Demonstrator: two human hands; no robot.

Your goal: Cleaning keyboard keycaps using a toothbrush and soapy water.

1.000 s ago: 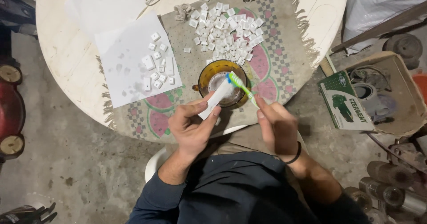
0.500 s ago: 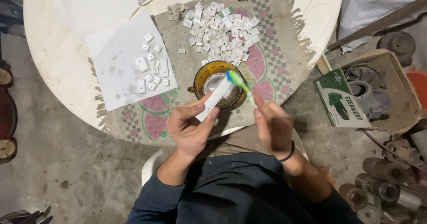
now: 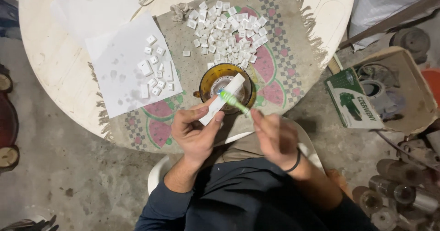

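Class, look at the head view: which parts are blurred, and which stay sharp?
Head view: the right hand and its green toothbrush are motion-blurred; the left hand, its long white key and the white keycaps on the mat look sharp.

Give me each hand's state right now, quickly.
Left hand: closed on a long white key, over the amber cup.
Right hand: closed on a green toothbrush, bristles at the key; the hand is blurred.
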